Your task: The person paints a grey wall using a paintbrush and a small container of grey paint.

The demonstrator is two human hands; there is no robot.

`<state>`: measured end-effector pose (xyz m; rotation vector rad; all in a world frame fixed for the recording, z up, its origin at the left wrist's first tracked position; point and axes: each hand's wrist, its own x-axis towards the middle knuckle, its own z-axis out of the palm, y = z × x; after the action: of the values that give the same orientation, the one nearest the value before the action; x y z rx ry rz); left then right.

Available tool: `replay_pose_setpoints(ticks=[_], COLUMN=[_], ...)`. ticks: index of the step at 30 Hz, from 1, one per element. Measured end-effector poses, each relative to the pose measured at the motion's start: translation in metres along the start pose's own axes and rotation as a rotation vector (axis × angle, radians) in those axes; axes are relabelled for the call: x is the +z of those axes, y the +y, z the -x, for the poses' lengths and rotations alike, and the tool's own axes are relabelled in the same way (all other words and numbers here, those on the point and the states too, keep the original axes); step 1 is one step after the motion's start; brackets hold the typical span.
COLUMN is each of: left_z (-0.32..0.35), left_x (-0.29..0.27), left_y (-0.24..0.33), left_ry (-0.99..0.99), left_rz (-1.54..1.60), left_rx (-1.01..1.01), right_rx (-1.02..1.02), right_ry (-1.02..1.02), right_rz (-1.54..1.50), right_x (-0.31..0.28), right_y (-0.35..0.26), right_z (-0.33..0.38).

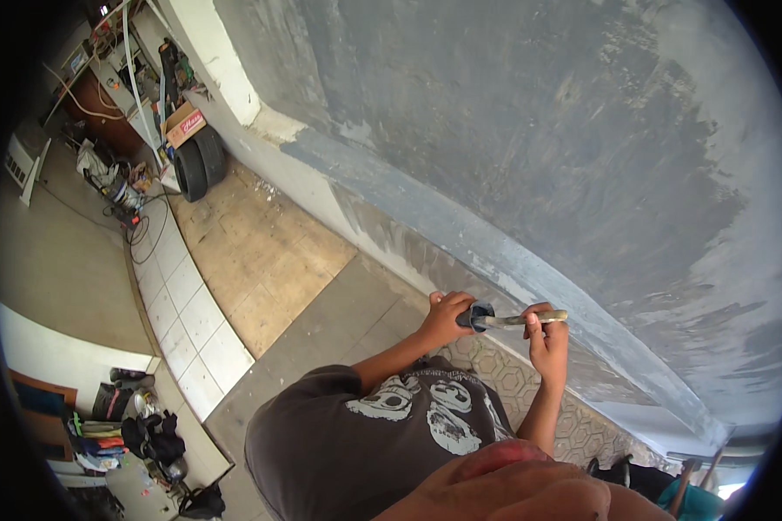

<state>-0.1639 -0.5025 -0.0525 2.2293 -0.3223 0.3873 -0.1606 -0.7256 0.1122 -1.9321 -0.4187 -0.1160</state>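
My left hand (444,318) is wrapped round a small dark cup (481,309), held in front of my body near the wall. My right hand (547,340) grips the pale, stained handle of a paintbrush (506,321). The brush's other end reaches into the mouth of the cup, so its bristles are hidden. Beyond both hands rises a wall (530,113) with patchy grey paint, darker in the middle and lighter towards the right. A sloping grey ledge (443,217) runs along its lower part, close to my right hand.
Two black tyres (191,171) and a cardboard box (182,124) stand at the far left against the wall. Tools and a looped cable (152,247) lie near them. Bags and clothes (152,438) are piled at lower left. Hexagon-patterned paving (487,365) lies below my hands.
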Motion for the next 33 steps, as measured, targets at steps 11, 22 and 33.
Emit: replay_pose_setpoints(ticks=[11,22,33], left_z=[0.004,0.0,0.055], left_x=[0.003,-0.016,-0.055], left_y=[-0.003,0.002,-0.009], left_ry=[-0.064,-0.084,-0.183], left_rz=[0.115,0.164,0.185], left_rx=[0.005,0.116,0.324], right_rx=[0.048,-0.02,0.041], right_ry=[0.08,0.253,0.27], right_rz=[-0.048,-0.054,0.13], right_x=[0.002,0.007,0.081], right_y=[0.002,-0.018,-0.082], right_z=[0.014,0.056,0.133])
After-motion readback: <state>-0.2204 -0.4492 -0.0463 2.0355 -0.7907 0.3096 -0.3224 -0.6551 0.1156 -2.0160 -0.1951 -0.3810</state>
